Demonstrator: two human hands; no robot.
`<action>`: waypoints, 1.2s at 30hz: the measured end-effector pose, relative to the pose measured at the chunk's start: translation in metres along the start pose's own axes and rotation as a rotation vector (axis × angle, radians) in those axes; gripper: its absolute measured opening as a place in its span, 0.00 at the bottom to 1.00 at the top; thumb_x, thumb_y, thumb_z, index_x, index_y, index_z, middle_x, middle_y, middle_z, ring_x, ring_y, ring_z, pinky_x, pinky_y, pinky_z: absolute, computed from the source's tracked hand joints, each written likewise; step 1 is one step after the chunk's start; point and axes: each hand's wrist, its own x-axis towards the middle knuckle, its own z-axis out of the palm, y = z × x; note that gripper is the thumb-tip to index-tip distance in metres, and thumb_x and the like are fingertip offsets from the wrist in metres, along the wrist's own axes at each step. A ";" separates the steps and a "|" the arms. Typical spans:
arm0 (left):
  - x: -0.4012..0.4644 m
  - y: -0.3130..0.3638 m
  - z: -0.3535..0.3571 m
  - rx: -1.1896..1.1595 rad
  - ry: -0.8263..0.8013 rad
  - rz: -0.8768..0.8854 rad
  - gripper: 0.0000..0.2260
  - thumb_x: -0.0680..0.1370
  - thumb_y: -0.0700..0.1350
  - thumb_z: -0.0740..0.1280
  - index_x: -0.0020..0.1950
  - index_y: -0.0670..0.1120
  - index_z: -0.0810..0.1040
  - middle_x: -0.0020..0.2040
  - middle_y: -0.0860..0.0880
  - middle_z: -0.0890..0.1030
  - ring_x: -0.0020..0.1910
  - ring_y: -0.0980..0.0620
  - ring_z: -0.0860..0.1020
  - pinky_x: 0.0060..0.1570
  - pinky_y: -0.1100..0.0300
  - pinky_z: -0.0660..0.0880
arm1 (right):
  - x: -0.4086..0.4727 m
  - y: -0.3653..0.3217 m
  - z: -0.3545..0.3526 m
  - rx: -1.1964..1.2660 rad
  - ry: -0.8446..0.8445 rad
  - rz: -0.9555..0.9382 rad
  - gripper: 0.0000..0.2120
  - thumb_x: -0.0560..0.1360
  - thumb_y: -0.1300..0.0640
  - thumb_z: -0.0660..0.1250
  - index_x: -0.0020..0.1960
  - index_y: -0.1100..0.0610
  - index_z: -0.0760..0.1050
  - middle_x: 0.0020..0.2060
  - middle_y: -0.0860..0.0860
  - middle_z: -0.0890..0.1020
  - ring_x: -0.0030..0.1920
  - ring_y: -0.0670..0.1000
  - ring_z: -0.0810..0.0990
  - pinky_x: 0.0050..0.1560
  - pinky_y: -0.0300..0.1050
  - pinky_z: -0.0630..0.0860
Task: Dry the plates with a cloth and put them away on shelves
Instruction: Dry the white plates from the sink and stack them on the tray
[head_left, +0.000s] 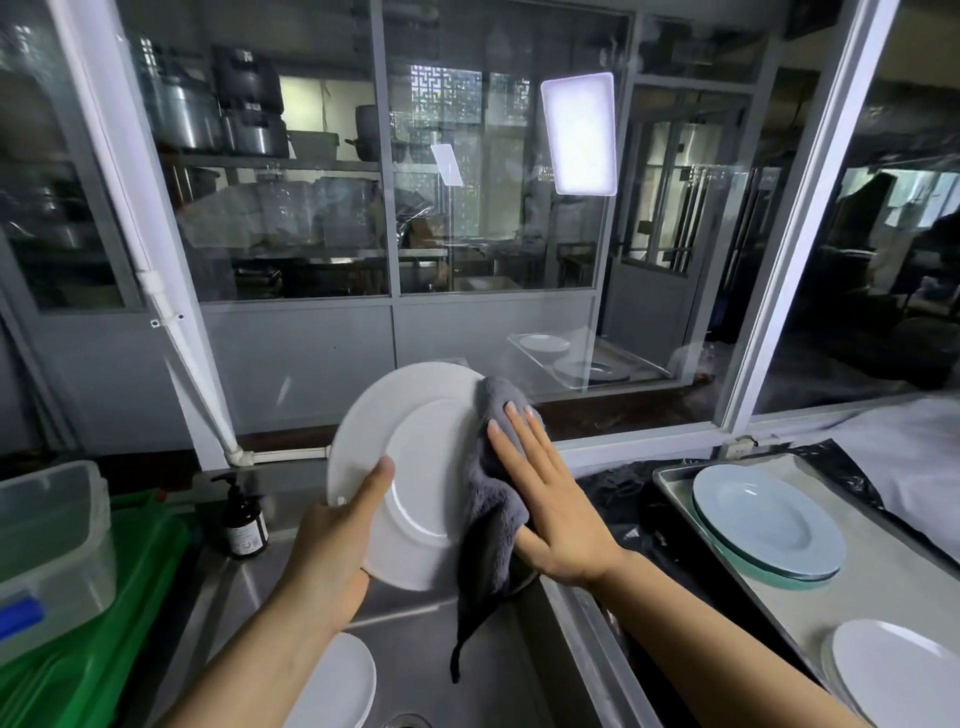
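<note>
A white plate (415, 457) is held tilted above the steel sink (426, 644). My left hand (337, 551) grips its lower left rim, thumb on the face. My right hand (550, 504) lies flat with straight fingers on a grey cloth (488, 519), pressing it against the plate's right side. The cloth's tail hangs down below the plate. Another white plate (343, 680) lies in the sink under my left forearm.
A metal tray (883, 582) on the right carries a stack of pale blue deep plates (763, 519) and a white plate (898, 670). At left stand a brown pump bottle (243, 519), a clear plastic tub (47, 551) and a green crate (104, 623). Glass partitions rise behind the sink.
</note>
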 end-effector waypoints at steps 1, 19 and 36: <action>0.000 0.001 -0.001 0.004 -0.024 0.018 0.08 0.70 0.45 0.73 0.44 0.42 0.81 0.39 0.52 0.86 0.42 0.55 0.83 0.51 0.57 0.75 | 0.003 -0.001 -0.001 0.017 0.005 0.025 0.36 0.74 0.55 0.58 0.79 0.60 0.50 0.79 0.56 0.48 0.79 0.59 0.43 0.76 0.64 0.50; 0.023 0.032 -0.021 1.229 -0.383 0.855 0.06 0.65 0.56 0.69 0.41 0.59 0.78 0.28 0.56 0.78 0.25 0.56 0.72 0.27 0.65 0.65 | 0.024 -0.015 -0.017 -0.269 0.169 -0.180 0.34 0.62 0.63 0.60 0.69 0.57 0.65 0.54 0.57 0.76 0.52 0.59 0.74 0.47 0.48 0.75; 0.029 -0.031 -0.032 -0.078 -0.276 -0.425 0.20 0.79 0.47 0.60 0.68 0.37 0.72 0.61 0.33 0.78 0.58 0.32 0.78 0.56 0.40 0.76 | -0.015 -0.023 0.007 -0.430 0.026 -0.249 0.18 0.73 0.60 0.58 0.61 0.57 0.75 0.45 0.54 0.79 0.41 0.57 0.76 0.38 0.49 0.75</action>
